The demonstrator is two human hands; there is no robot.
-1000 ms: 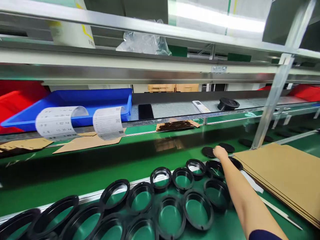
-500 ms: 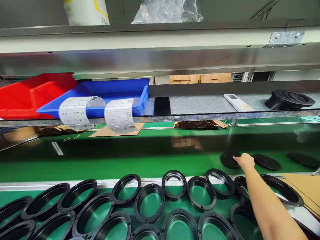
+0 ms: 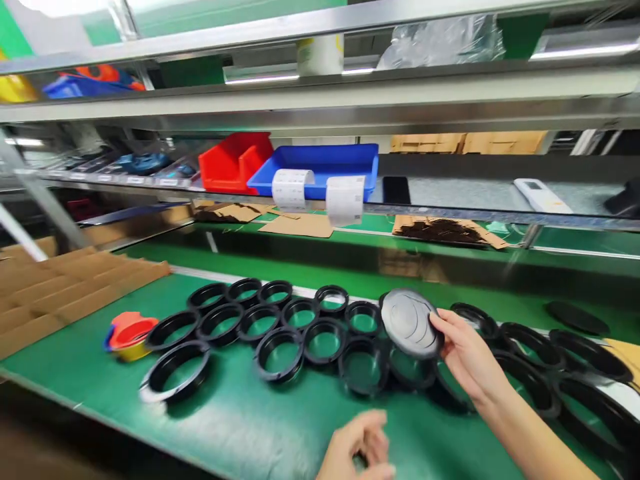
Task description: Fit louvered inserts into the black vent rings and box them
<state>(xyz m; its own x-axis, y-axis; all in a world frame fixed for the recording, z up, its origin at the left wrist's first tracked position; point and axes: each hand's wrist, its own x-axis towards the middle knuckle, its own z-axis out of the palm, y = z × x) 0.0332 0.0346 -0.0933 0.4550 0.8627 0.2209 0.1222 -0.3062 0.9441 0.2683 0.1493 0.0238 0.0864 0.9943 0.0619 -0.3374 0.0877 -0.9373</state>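
My right hand (image 3: 461,347) grips a round black cover (image 3: 410,323) by its right edge, thumb on the face. The cover is tilted towards me, with curved lines across its face, above several black rings (image 3: 324,341) on the green table. Low in the middle, my left hand (image 3: 357,445) is raised over the table, its fingers loosely bent and apart, with nothing seen in it; it is slightly blurred. Another black disc (image 3: 577,318) lies on the green strip behind the rings at the right.
Cardboard dividers (image 3: 75,287) and a red, yellow and blue item (image 3: 131,333) are at the left. A shelf above bears a red bin (image 3: 233,163), a blue tray (image 3: 320,160) with paper label rolls, a phone (image 3: 396,191) and a white remote-like device (image 3: 541,195).
My view has swung left. My right hand, reaching to a disc at the back before, has come nearer with a cover in its grip. My left hand has entered from below.
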